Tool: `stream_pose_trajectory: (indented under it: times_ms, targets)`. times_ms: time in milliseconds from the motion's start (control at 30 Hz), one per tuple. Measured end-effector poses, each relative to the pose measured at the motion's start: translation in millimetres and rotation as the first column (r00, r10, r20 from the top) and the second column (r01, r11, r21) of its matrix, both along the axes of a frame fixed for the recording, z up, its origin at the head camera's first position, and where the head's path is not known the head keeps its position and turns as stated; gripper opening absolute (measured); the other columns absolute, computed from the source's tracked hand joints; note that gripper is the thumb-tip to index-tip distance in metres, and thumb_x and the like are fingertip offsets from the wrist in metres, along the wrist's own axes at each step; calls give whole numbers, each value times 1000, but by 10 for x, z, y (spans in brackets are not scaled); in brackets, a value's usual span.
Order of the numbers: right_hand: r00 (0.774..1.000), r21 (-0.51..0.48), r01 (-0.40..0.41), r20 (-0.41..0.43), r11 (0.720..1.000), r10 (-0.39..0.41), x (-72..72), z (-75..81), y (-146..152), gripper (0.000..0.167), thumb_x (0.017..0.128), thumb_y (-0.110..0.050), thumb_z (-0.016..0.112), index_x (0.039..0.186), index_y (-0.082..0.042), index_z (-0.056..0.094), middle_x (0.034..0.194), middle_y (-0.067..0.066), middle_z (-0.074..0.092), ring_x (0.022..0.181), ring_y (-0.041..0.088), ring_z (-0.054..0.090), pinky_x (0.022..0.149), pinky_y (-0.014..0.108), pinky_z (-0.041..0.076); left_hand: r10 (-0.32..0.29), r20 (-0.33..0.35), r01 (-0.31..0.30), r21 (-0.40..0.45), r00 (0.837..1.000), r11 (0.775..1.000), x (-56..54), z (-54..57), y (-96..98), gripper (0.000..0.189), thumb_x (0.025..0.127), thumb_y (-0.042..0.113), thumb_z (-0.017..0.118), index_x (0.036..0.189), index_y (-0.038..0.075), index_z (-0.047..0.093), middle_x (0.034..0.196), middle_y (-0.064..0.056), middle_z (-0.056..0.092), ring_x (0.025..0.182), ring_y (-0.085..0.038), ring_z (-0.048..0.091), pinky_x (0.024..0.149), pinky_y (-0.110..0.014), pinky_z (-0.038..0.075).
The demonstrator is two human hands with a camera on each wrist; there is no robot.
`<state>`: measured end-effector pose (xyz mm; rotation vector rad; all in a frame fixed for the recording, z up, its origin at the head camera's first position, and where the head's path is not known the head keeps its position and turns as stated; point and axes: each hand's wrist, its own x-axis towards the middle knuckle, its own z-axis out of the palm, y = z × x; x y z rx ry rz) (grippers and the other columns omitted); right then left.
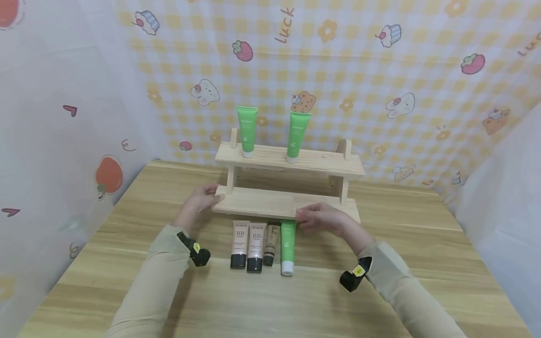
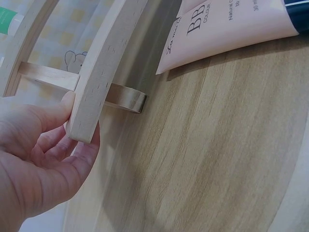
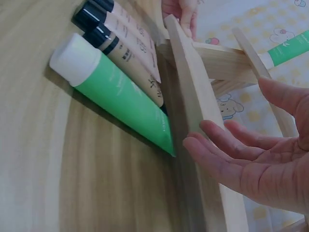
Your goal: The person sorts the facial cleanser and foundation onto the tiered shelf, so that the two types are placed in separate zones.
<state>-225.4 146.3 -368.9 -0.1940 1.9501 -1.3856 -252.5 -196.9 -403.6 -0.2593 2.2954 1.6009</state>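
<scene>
Left hand (image 1: 198, 202) gripped a wooden rack (image 1: 253, 202) with curled fingers, right hand (image 1: 323, 218) held nothing, fingers loosely spread, four tubes (image 1: 256, 246) lay on the surface (image 1: 262, 305)

I find passage between lower shelf (image 1: 253, 201) and upper shelf (image 1: 270, 157); side posts (image 1: 230, 179) bound it, four lying tubes (image 1: 256, 244) obstruct low front.

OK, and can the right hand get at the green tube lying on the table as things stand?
Probably yes. The right hand looks empty and is near the flat end of the green tube, whose white cap points away from the shelf; nothing seems to lie on top.
</scene>
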Motion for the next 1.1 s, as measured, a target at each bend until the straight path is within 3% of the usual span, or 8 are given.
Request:
stream_pose_trajectory:
  times_ms: [267, 433, 567, 700, 1100]
  targets:
    - [999, 105, -42, 15, 994, 40, 58, -184, -34, 54, 94, -28, 48, 128, 13, 41, 126, 31, 50, 111, 39, 56, 91, 42, 51, 6, -14, -6, 15, 1000, 1000, -12, 13, -12, 62, 91, 13, 53, 143, 1, 21, 147, -23, 26, 133, -37, 31, 110, -43, 32]
    - [997, 208, 70, 0, 976, -72, 165, -321, -217, 66, 88, -24, 59, 132, 16, 31, 120, 32, 51, 98, 35, 62, 78, 37, 57, 9, -15, -9, 7, 1000, 1000, -16, -3, -12, 61, 91, 11, 53, 142, -1, 22, 146, -24, 28, 132, -37, 34, 109, -42, 33]
    - [986, 281, 160, -84, 946, -142, 254, -404, -380, 62, 78, -17, 71, 123, 13, 41, 103, 23, 58, 80, 25, 65, 67, 30, 58, 3, -13, -4, -12, 1000, 1000, -13, -17, -8, 60, 91, 12, 52, 142, -1, 23, 146, -24, 28, 132, -37, 34, 109, -42, 34]
    - [981, 295, 180, -126, 938, -148, 297, -424, -485, 48, 75, -15, 74, 109, 7, 47, 92, 16, 59, 69, 21, 65, 60, 29, 58, 9, -16, -10, -25, 1000, 1000, -4, -3, -13, 60, 92, 13, 52, 142, -1, 24, 146, -24, 28, 132, -36, 33, 109, -42, 33]
    - [988, 290, 155, -69, 944, -140, 297, -486, -480, 43, 77, -13, 70, 107, 8, 47, 92, 17, 57, 73, 23, 65, 61, 29, 58, -1, -37, 0, -35, 999, 999, 39, -8, -7, 60, 91, 13, 53, 141, -3, 24, 144, -26, 30, 131, -38, 34, 109, -42, 33]
